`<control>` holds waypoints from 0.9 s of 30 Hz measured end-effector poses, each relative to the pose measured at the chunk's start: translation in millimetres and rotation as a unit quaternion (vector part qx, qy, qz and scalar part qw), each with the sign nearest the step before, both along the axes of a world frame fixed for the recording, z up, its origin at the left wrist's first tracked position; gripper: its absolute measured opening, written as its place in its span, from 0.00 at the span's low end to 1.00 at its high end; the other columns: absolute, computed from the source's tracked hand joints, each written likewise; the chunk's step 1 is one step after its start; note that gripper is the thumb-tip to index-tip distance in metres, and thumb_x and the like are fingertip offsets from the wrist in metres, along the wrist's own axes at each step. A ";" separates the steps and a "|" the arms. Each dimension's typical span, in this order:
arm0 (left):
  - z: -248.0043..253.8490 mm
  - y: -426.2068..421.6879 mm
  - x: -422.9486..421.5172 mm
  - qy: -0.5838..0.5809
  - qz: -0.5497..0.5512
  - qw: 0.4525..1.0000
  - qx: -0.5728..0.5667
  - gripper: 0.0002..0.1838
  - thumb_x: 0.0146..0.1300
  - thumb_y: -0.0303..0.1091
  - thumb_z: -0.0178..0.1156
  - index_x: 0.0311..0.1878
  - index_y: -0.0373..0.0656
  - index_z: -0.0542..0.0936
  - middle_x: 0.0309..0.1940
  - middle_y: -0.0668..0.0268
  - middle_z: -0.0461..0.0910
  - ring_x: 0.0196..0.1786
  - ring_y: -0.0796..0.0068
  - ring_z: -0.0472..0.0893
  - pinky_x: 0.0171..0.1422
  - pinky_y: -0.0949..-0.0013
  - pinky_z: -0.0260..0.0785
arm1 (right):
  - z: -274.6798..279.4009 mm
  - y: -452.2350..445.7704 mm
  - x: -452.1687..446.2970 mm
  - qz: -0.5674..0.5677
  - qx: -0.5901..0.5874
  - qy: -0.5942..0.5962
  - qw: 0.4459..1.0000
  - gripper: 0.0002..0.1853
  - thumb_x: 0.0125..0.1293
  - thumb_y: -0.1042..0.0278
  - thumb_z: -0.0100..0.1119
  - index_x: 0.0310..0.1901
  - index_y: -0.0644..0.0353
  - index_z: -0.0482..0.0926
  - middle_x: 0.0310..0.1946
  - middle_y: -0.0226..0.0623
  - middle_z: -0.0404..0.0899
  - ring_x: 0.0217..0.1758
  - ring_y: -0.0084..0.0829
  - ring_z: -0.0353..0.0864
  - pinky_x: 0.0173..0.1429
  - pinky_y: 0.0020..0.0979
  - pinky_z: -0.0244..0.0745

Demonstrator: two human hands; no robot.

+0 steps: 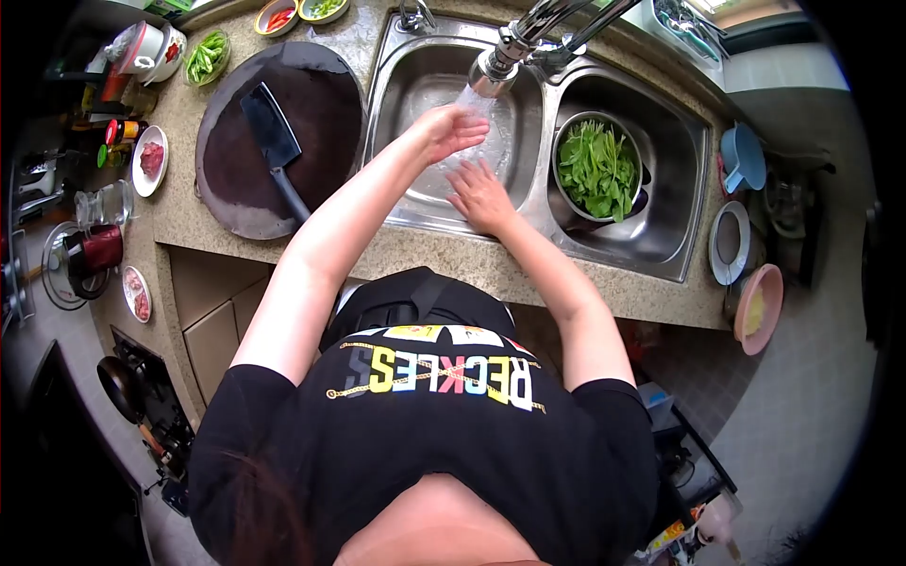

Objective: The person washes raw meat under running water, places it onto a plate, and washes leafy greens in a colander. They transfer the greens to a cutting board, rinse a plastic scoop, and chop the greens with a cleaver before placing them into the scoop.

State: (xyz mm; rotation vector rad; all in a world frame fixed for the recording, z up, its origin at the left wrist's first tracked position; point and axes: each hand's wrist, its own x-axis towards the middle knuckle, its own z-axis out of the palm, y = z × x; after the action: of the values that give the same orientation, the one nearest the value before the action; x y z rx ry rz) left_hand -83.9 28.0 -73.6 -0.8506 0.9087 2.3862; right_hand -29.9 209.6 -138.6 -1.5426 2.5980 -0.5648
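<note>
My left hand (pixel 455 132) is in the stream just below the tap's spout (pixel 493 74), palm turned up and fingers stretched out. Water runs over it into the left sink basin (pixel 396 141). Lower down, my right hand (pixel 480 196) hovers over the front part of the same basin, fingers spread and slightly blurred. Neither hand holds anything. In the right sink basin (pixel 672 226) stands a metal pot (pixel 559 193) full of green leafy vegetables (pixel 596 168). A cleaver (pixel 271 127) lies on the round dark chopping board (pixel 222 179) left of the sink.
Bowls of sliced green peppers (pixel 206 58) and red peppers (pixel 276 17) stand behind the board. Plates of raw meat (pixel 151 160) line the left counter. A blue ladle-like cup (pixel 744 158), a white-rimmed strainer (pixel 729 243) and a pink bowl (pixel 759 309) sit at the right edge.
</note>
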 end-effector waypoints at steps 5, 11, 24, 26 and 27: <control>22.2 -26.2 14.6 0.033 0.031 0.984 -0.171 0.21 0.68 0.33 0.52 0.62 0.38 0.68 0.54 0.53 0.73 0.55 0.56 0.76 0.58 0.58 0.72 | -27.0 -70.8 -63.4 -0.232 -0.052 -0.480 0.845 0.19 0.68 0.57 0.49 0.54 0.58 0.75 0.49 0.43 0.78 0.48 0.37 0.80 0.49 0.50 0.73; 17.1 -27.5 19.8 -0.013 0.129 0.952 -0.278 0.23 0.67 0.35 0.53 0.64 0.41 0.67 0.59 0.53 0.70 0.61 0.54 0.71 0.61 0.56 0.66 | 31.6 -93.5 -136.5 -0.258 -0.417 -0.787 0.374 0.20 0.69 0.61 0.49 0.55 0.68 0.68 0.53 0.54 0.72 0.57 0.50 0.74 0.60 0.51 0.71; -22.4 18.7 -33.2 -0.010 0.083 0.994 -0.067 0.16 0.70 0.29 0.44 0.57 0.48 0.74 0.46 0.63 0.81 0.36 0.69 0.81 0.43 0.65 0.79 | 60.5 -4.6 -72.4 -0.317 -0.364 -0.581 0.655 0.13 0.68 0.64 0.54 0.49 0.61 0.78 0.38 0.31 0.81 0.42 0.22 0.79 0.45 0.23 0.72; -23.1 12.1 -19.7 0.017 0.055 0.996 -0.072 0.18 0.69 0.27 0.43 0.59 0.46 0.73 0.49 0.64 0.80 0.39 0.71 0.81 0.44 0.68 0.78 | 52.7 7.9 -72.5 -0.333 -0.244 -0.567 0.713 0.13 0.66 0.64 0.54 0.49 0.59 0.79 0.38 0.28 0.81 0.40 0.20 0.77 0.41 0.23 0.69; -24.3 8.9 -12.5 0.020 0.040 0.993 -0.111 0.19 0.68 0.27 0.44 0.61 0.46 0.72 0.50 0.64 0.79 0.40 0.72 0.80 0.47 0.67 0.77 | 49.5 9.9 -71.0 -0.337 -0.229 -0.580 0.706 0.13 0.66 0.64 0.55 0.49 0.58 0.79 0.37 0.27 0.81 0.40 0.20 0.76 0.40 0.22 0.67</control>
State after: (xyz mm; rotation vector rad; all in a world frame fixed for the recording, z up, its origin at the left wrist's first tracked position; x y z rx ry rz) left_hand -96.5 37.0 -98.0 -0.9401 1.1949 2.4075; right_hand -100.8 219.5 -89.1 0.0769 1.8340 -1.6286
